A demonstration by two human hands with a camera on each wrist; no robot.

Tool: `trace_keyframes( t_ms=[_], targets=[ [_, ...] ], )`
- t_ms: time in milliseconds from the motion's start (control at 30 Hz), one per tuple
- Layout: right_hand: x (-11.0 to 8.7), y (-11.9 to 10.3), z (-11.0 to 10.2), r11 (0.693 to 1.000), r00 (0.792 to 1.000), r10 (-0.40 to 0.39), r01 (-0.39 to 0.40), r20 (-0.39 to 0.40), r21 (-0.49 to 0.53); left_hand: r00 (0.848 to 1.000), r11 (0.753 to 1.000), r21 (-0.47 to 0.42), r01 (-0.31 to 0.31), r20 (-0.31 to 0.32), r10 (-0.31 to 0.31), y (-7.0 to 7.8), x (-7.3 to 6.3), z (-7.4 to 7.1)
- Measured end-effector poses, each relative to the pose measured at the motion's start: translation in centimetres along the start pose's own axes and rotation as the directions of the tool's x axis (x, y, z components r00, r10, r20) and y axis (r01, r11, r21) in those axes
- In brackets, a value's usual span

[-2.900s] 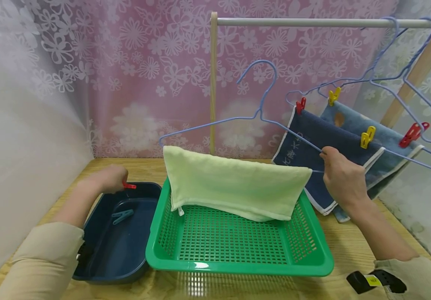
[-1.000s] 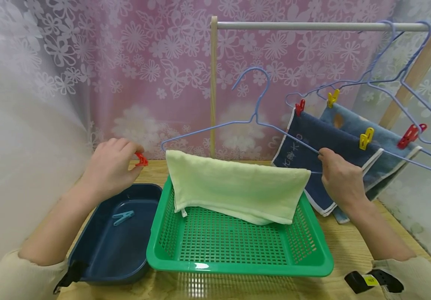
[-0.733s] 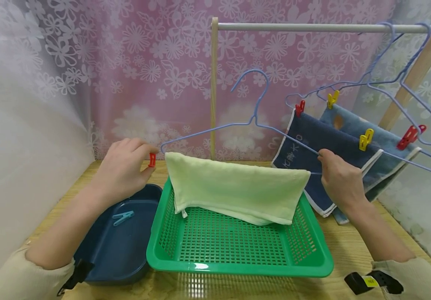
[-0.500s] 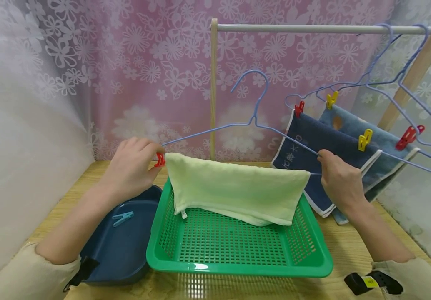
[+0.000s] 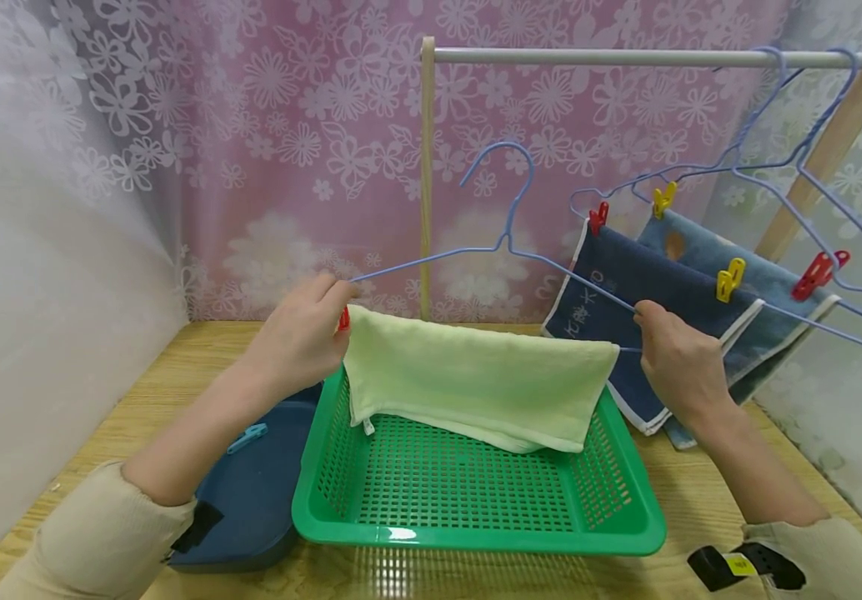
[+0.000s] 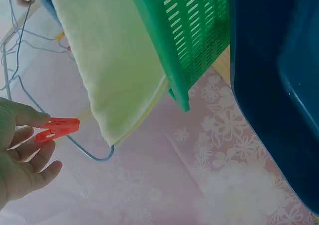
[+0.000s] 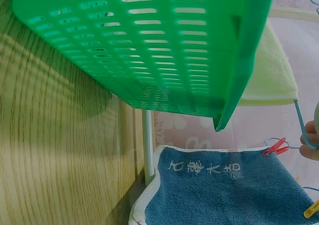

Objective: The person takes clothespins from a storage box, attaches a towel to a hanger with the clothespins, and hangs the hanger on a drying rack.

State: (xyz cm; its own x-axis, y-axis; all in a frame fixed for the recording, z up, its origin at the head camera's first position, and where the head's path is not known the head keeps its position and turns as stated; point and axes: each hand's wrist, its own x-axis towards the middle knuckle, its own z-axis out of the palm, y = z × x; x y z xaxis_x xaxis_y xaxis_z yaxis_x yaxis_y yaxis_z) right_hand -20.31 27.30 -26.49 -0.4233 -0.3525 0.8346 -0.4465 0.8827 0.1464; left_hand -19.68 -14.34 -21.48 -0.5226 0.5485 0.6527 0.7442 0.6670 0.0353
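My left hand (image 5: 299, 337) pinches a red clothespin (image 6: 59, 129) between thumb and fingers at the left end of a blue wire hanger (image 5: 508, 242). In the left wrist view the clothespin overlaps the hanger wire, a little apart from the towel's edge. A pale yellow towel (image 5: 476, 375) hangs folded over the hanger's lower bar, above a green basket (image 5: 476, 538). My right hand (image 5: 682, 362) grips the hanger's right end, keeping it up with its hook free. Only a few right fingertips (image 7: 310, 140) show in the right wrist view.
A dark blue basin (image 5: 251, 508) with a light blue clothespin (image 5: 247, 437) stands left of the basket, partly behind my left forearm. At right, a rack rod (image 5: 588, 57) bears two hangers with a dark blue towel (image 5: 641, 292) and a lighter blue towel (image 5: 746, 250), pinned by red and yellow clothespins.
My left hand has risen from the basin with the red clothespin and moved right to the hanger's left end. The right hand still holds the hanger, slightly lower.
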Motion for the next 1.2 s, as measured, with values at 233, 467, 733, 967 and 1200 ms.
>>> trace_keyframes(
  t_ms=[233,467,733,967,1200],
  targets=[
    [0.0,-0.1,0.0,1.000,1.000,-0.008,0.008,0.008,0.001,0.992,0.984,0.131,-0.125,0.014,0.124,0.0,0.7,0.8],
    [-0.1,-0.1,0.3,0.999,0.998,-0.042,0.042,-0.047,0.011,0.989,0.972,0.184,-0.145,0.042,0.139,-0.4,0.8,1.1],
    [0.0,-0.1,0.2,0.998,0.997,-0.061,0.061,-0.046,-0.006,0.985,0.959,0.222,-0.175,0.042,0.170,-0.6,0.3,1.4],
    [0.0,0.1,0.3,0.999,0.996,-0.046,0.047,-0.082,0.015,0.976,0.950,0.233,-0.207,-0.012,0.216,-0.7,0.1,1.6],
    [0.2,0.1,0.4,0.999,0.997,-0.033,0.035,-0.077,0.022,0.970,0.920,0.329,-0.213,-0.041,0.239,-1.0,-0.1,1.4]
  ],
)
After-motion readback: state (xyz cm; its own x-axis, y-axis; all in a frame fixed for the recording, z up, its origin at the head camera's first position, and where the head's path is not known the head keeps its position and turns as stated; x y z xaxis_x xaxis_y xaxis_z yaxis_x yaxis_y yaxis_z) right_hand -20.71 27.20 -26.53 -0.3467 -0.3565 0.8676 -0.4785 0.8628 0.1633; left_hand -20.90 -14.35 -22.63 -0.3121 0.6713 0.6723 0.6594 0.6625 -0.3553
